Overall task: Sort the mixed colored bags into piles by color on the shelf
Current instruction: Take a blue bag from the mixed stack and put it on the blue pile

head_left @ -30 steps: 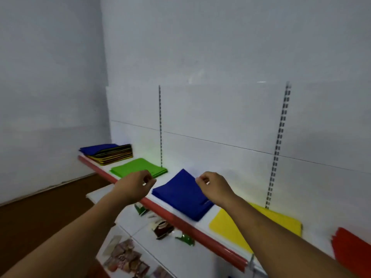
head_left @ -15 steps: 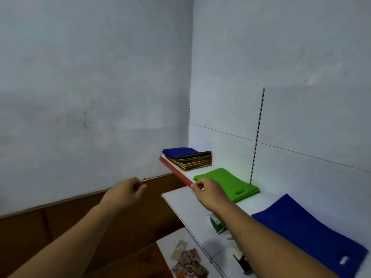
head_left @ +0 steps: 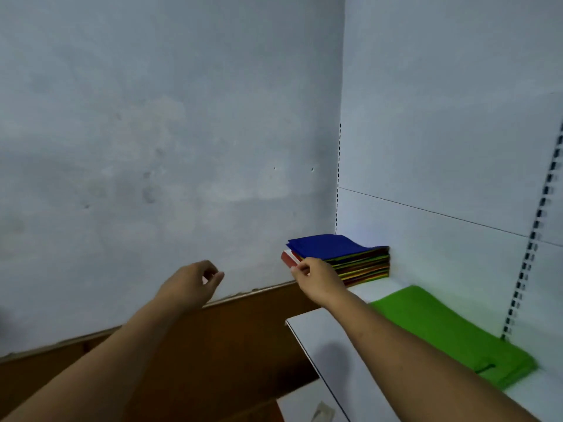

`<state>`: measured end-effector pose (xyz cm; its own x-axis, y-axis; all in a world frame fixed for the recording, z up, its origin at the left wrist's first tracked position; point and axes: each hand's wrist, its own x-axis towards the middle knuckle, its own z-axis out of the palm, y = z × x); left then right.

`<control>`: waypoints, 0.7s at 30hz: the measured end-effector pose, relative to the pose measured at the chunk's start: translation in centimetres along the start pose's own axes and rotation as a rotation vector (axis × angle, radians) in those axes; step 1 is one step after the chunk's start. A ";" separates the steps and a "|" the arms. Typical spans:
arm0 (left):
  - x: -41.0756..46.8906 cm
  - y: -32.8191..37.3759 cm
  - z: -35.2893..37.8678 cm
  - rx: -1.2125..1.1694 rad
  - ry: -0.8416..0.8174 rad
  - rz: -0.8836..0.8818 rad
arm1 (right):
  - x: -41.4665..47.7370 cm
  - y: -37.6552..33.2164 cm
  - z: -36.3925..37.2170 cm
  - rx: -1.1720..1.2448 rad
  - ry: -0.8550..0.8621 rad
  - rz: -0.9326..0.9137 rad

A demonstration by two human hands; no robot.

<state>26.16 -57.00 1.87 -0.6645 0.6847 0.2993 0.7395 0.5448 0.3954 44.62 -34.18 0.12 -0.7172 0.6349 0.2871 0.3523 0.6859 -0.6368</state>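
Bag piles: two, namely one mixed stack, blue on top, and one green pile. Hands: two, left hand and right hand. Slotted uprights: two.

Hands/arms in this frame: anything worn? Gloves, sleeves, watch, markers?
Nothing worn that shows. The left hand and right hand have no gloves, and no rings, watch or bands are visible. Both forearms are uncovered down to the frame edge, with no sleeves in view. No markers, straps or cables.
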 end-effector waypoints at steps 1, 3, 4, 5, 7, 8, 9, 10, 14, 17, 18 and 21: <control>2.0 0.0 0.4 -0.002 0.005 -0.001 | 2.1 0.6 0.1 0.000 0.000 0.001; 5.9 -0.2 1.6 -0.011 0.009 0.004 | 6.1 2.1 0.3 0.000 -0.001 0.007; 7.7 -0.3 2.3 -0.016 0.006 0.010 | 7.8 2.9 0.4 0.005 -0.003 0.014; 9.4 -0.3 3.1 -0.018 0.000 0.016 | 9.4 3.7 0.4 0.007 -0.002 0.020; 12.9 -0.3 4.5 -0.018 -0.009 0.028 | 12.3 5.2 0.5 -0.004 0.000 0.035; 14.7 -0.4 5.2 -0.026 -0.015 0.030 | 13.6 5.9 0.6 -0.014 0.001 0.044; 16.8 -0.5 6.2 -0.039 -0.015 0.040 | 15.2 6.8 0.6 -0.022 0.011 0.049; 18.4 -0.4 6.8 -0.050 -0.014 0.051 | 16.2 7.6 0.5 -0.021 0.023 0.052; 26.5 0.5 11.0 -0.097 -0.038 0.114 | 21.1 11.8 -0.1 -0.029 0.097 0.107; 33.0 1.6 15.2 -0.127 -0.064 0.198 | 23.7 15.2 -0.2 -0.048 0.161 0.188; 35.2 1.9 16.7 -0.138 -0.086 0.227 | 24.4 16.3 -0.2 -0.056 0.180 0.218; 41.3 3.4 21.5 -0.159 -0.180 0.326 | 26.4 19.3 -0.2 -0.087 0.244 0.303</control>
<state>3.55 -16.47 -3.05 -0.3576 0.8909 0.2799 0.8730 0.2126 0.4389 32.54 -4.13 -4.43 -0.4126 0.8718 0.2640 0.5828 0.4754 -0.6590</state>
